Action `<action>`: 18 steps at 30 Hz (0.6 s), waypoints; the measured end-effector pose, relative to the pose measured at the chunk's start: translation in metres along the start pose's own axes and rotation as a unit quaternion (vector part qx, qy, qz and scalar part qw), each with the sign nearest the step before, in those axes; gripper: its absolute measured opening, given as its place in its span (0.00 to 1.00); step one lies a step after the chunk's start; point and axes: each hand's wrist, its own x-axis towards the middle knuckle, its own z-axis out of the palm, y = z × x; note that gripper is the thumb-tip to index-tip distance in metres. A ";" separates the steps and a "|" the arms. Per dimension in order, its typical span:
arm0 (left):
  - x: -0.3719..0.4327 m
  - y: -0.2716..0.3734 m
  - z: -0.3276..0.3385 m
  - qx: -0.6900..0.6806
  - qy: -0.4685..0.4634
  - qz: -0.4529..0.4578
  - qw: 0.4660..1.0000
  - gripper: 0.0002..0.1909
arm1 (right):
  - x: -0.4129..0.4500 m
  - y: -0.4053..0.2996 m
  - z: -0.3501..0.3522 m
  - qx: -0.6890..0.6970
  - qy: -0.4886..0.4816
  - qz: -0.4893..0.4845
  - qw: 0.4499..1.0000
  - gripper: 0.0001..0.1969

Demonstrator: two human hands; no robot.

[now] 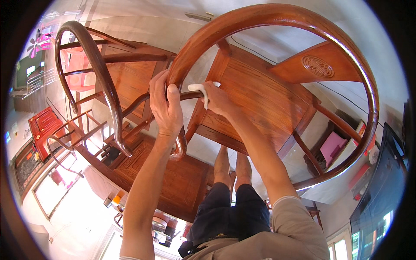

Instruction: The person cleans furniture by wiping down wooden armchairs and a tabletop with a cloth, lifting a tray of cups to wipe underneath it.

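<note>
Before me stands a reddish-brown wooden horseshoe-back armchair with a glossy curved rail [276, 14], a flat plank seat [260, 97] and a back splat [292, 70] bearing a carved round medallion [317, 66]. My left hand [166, 110] is wrapped around the front end of the rail, its thumb on the near side. In my right hand [219, 99] is a white cloth [197, 87], pinched at the curved arm support [190, 95] below the rail. Part of the cloth hangs over that support; the rest is hidden by my fingers.
A second wooden armchair [112, 104] stands close on the left, with a pink plastic chair [78, 70] behind it. A carved wooden table [162, 175] is at lower left. A large dark screen [378, 185] stands at right, and a cable [253, 50] runs behind the chair.
</note>
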 end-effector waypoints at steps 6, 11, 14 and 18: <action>0.000 0.001 0.001 0.020 -0.004 -0.003 1.000 0.29 | 0.006 0.068 -0.013 -0.157 0.081 0.025 0.984 0.15; -0.002 0.001 -0.003 0.027 0.000 -0.023 0.999 0.29 | -0.009 0.039 0.008 0.209 0.076 0.144 0.964 0.17; 0.002 0.010 0.018 -0.001 -0.008 -0.029 1.000 0.29 | -0.022 0.044 0.049 0.242 0.205 0.109 0.942 0.19; -0.002 0.001 0.002 0.005 0.001 -0.040 0.999 0.28 | -0.051 -0.091 0.072 0.514 0.267 0.118 0.806 0.18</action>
